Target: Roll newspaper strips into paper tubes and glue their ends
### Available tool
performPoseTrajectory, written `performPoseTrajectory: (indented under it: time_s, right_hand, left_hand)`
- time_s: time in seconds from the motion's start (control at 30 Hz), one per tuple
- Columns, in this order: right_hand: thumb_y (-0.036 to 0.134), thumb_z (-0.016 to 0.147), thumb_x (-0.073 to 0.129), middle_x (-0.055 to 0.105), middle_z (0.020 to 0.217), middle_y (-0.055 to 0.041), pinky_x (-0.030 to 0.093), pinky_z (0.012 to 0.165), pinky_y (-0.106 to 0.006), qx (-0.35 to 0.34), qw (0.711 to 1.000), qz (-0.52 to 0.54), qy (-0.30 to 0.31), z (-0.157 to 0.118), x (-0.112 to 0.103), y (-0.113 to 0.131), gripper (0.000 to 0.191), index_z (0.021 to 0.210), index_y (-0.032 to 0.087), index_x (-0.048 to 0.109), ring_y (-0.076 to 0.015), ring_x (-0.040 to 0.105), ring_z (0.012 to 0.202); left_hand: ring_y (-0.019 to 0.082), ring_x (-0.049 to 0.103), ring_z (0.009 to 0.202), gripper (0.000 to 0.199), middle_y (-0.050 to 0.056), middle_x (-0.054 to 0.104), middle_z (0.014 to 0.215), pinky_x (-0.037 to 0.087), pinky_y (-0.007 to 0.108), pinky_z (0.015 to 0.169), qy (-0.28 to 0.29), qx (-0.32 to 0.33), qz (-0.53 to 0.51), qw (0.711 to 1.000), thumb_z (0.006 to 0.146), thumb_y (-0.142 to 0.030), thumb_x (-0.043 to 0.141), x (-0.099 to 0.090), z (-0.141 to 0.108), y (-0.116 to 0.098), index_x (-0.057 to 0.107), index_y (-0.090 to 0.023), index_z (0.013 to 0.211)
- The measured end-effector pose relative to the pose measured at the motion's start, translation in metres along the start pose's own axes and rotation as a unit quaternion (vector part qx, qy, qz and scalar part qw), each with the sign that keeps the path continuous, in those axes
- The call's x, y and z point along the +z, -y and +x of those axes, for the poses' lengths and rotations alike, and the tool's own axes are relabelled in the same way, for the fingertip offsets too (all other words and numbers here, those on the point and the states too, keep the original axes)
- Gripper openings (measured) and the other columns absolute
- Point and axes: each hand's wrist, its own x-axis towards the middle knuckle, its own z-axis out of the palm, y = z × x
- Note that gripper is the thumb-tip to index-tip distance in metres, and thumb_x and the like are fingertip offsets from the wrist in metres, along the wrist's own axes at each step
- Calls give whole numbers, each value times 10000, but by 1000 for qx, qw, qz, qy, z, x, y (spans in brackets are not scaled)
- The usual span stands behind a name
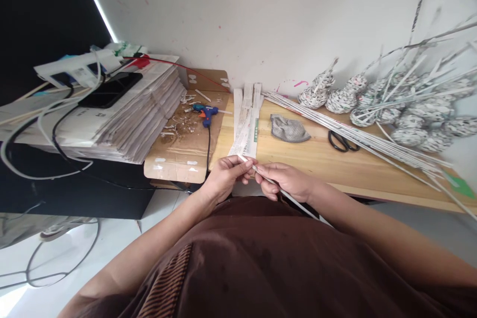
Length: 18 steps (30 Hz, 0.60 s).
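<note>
A thin paper stick (294, 201) runs slantwise from between my hands down to the right, across the front of my brown shirt. Its upper end is pinched in the fingers of my left hand (229, 174), by the table's front edge. My right hand (283, 180) grips the same stick a little lower, its fingertips close to those of the left. Just beyond my hands lie flat printed paper strips (248, 119), fanned on the wooden table (279, 156).
Left: stacked paper (149, 114) with a phone (112, 90) and cables; a blue glue gun (207, 115) on cardboard (179, 166) with scraps. Right: a grey cloth (288, 128), black-handled scissors (343, 142), long paper sticks (357, 134), woven paper shapes (343, 99).
</note>
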Motion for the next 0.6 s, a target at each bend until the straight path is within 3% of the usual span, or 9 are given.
performPoseTrajectory:
  time_s: [0.07, 0.13, 0.2, 0.3, 0.4, 0.47, 0.53, 0.6]
  right_hand:
    - [555, 936, 443, 473, 540, 50, 384, 530, -251, -48, 988, -131, -69, -2, 3, 2, 399, 827, 184, 541, -108, 452, 485]
    - [538, 941, 450, 537, 610, 22, 372, 555, -249, -96, 954, -256, -124, -5, 8, 5, 390, 826, 183, 566, -109, 475, 535]
    - [518, 961, 419, 545, 621, 15, 361, 563, -250, -115, 931, -311, -150, -7, 12, 6, 399, 805, 185, 574, -107, 477, 543]
    - [534, 965, 389, 493, 555, 36, 365, 537, -248, -83, 956, -247, -134, -5, 12, 3, 423, 790, 185, 552, -102, 459, 492]
    - [535, 953, 411, 363, 446, 87, 360, 481, -240, -23, 998, -55, -34, -2, 5, -3, 404, 754, 192, 492, -94, 383, 402]
    - [514, 943, 435, 305, 400, 105, 354, 462, -240, 8, 998, 52, 38, 0, 0, -4, 377, 739, 198, 467, -98, 359, 374]
    - [516, 938, 438, 332, 397, 98, 374, 474, -249, 14, 996, 66, 57, 0, -2, -2, 376, 750, 194, 484, -108, 391, 383]
    - [533, 938, 439, 422, 450, 73, 397, 510, -254, -13, 999, -28, 8, -2, -1, 1, 389, 803, 181, 533, -110, 440, 430]
  left_hand:
    - [95, 569, 571, 280, 51, 662, 665, 400, 207, 522, -14, -2, -3, 1000, 699, -317, 801, -1, 0, 0, 733, -91, 849]
    - [93, 570, 566, 267, 51, 665, 669, 402, 208, 520, -23, -2, -2, 1000, 692, -310, 806, -2, 0, 0, 730, -93, 827]
    - [99, 580, 577, 256, 56, 671, 681, 409, 212, 525, -20, 2, 0, 1000, 696, -308, 803, -2, 0, 1, 727, -95, 815]
    - [97, 576, 581, 239, 56, 668, 684, 417, 211, 528, -15, 12, 0, 1000, 709, -299, 795, -3, 0, 3, 724, -92, 807]
    - [89, 562, 572, 227, 50, 658, 668, 414, 203, 519, -10, 14, -7, 1000, 715, -291, 792, -3, -1, 4, 725, -90, 795]
    - [87, 554, 567, 233, 43, 649, 657, 408, 201, 512, -4, 10, -14, 1000, 712, -295, 794, -2, 0, 3, 728, -90, 803]
    - [85, 548, 563, 252, 38, 643, 655, 405, 200, 510, -2, 4, -20, 1000, 705, -300, 799, -2, 0, 2, 733, -91, 828]
    - [86, 552, 569, 266, 35, 642, 659, 414, 202, 524, -2, 0, -23, 1000, 703, -303, 801, -2, 1, 0, 732, -92, 849]
